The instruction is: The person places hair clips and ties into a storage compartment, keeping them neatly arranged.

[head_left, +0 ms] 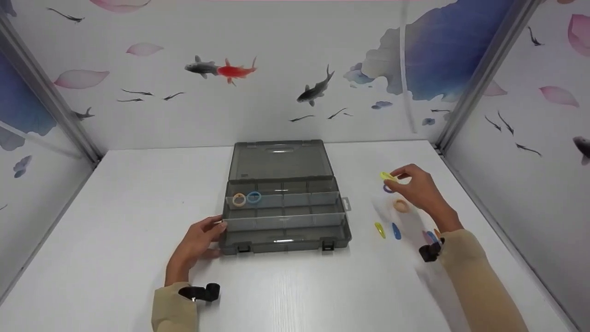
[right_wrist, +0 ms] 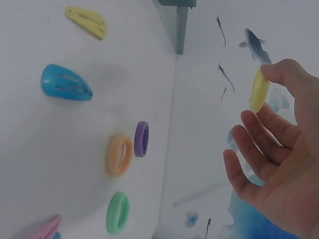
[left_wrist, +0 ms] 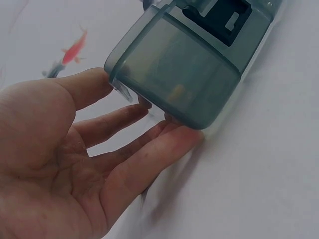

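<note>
My right hand (head_left: 417, 186) pinches a yellow hair tie (right_wrist: 259, 89) between thumb and index finger, raised above the table, right of the box. The grey translucent compartment box (head_left: 286, 247) has its lid thrown back. An orange hair tie (head_left: 234, 202) and a blue hair tie (head_left: 254, 202) sit in its left part. My left hand (head_left: 197, 240) touches the box's left side, fingers mostly straight against its corner. Near the right hand lie a purple hair tie (right_wrist: 137, 139), a peach hair tie (right_wrist: 112, 157) and a green hair tie (right_wrist: 111, 215); the hand hides the green one in the head view.
A yellow snap clip (head_left: 380, 230) and a blue snap clip (head_left: 396, 231) lie right of the box. More pieces, including a pink clip (right_wrist: 44, 230), are partly covered by the right wrist. Printed panels (head_left: 276, 120) wall the white table (head_left: 286, 295) at back and sides.
</note>
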Motion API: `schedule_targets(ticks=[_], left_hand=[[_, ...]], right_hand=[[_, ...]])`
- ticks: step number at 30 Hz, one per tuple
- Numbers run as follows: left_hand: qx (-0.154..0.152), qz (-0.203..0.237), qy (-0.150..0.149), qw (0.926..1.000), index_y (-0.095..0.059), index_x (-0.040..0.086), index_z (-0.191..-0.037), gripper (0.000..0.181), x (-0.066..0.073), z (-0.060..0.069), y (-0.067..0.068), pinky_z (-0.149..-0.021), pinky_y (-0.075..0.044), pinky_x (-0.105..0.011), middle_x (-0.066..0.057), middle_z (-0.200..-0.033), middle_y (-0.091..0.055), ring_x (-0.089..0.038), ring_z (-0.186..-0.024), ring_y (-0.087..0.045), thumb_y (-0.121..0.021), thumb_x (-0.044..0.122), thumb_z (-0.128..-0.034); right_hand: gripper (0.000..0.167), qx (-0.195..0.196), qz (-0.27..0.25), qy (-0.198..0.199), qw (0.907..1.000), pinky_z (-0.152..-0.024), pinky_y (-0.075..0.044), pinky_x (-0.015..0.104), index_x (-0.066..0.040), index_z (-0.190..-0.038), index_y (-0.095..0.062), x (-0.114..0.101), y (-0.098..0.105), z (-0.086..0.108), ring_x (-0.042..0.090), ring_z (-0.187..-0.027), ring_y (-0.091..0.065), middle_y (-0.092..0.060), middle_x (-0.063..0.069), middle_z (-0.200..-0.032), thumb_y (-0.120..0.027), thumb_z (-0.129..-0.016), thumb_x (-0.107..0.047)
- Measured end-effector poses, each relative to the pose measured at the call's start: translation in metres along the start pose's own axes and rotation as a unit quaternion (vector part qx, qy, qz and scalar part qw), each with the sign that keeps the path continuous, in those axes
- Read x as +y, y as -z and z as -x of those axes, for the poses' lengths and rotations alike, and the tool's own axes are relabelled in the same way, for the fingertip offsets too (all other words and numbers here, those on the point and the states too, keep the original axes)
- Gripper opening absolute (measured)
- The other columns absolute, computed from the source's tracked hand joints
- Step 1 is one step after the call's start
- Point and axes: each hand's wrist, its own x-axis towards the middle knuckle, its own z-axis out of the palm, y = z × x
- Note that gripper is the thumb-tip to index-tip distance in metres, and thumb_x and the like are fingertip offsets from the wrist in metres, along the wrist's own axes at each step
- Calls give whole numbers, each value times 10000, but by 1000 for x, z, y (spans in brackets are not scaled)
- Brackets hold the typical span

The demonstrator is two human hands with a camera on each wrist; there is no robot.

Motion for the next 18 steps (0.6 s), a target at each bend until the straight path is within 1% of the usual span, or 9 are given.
schedule_targets(ticks=[2, 4, 7, 10, 12, 18], left_hand=[[-9, -17, -10, 10000, -378, 101, -1539, 610, 0, -1, 0, -924, -578, -450, -205, -1538, -435, -381, -1333, -511, -570, 363, -1023], [9, 2, 3, 10000, -385, 108, -1537, 605, 0, -1, 0, -920, -580, -445, -199, -1536, -440, -376, -1331, -516, -574, 361, -1021], [-2, -2, -4, 10000, -380, 101, -1538, 610, -1, -1, -1, -912, -583, -439, -205, -1535, -438, -381, -1329, -516, -574, 361, -1021], [14, 18, -17, 10000, -386, 90, -1532, 598, 0, -1, -1, -898, -587, -444, -210, -1531, -441, -384, -1322, -522, -570, 347, -1025], [-6, 6, -46, 10000, -381, 81, -1533, 595, 0, 0, 0, -893, -587, -448, -217, -1535, -434, -391, -1322, -521, -563, 340, -1028], [-16, 4, -92, 10000, -387, 84, -1530, 593, 1, 1, 1, -885, -589, -450, -215, -1534, -437, -387, -1323, -521, -562, 345, -1028]], right_hand=[[551, -76, -11, 49, 10000, -1040, -469, 545, 5, -1284, -560, -10, -2, -7, 398, -1245, -511, -532, 228, -1333, -678, -944, -413], [528, -154, -7, 128, 9998, -994, -515, 527, 1, -1273, -561, -20, -4, -14, 388, -1222, -526, -526, 220, -1329, -683, -944, -393], [456, -147, 83, 452, 9988, -946, -535, 508, 6, -1228, -592, -34, -11, -24, 383, -1200, -545, -540, 210, -1298, -697, -942, -332], [397, -93, 208, 814, 9964, -964, -502, 521, 9, -1192, -621, -47, -18, -33, 382, -1198, -540, -556, 204, -1267, -706, -936, -282], [385, -128, 283, 980, 9947, -977, -479, 529, 9, -1184, -632, -56, -23, -38, 384, -1192, -540, -560, 204, -1262, -709, -932, -271], [389, -394, 653, 1191, 9900, -972, -470, 531, 17, -1190, -647, -83, -34, -54, 383, -1153, -543, -559, 220, -1270, -712, -931, -266]])
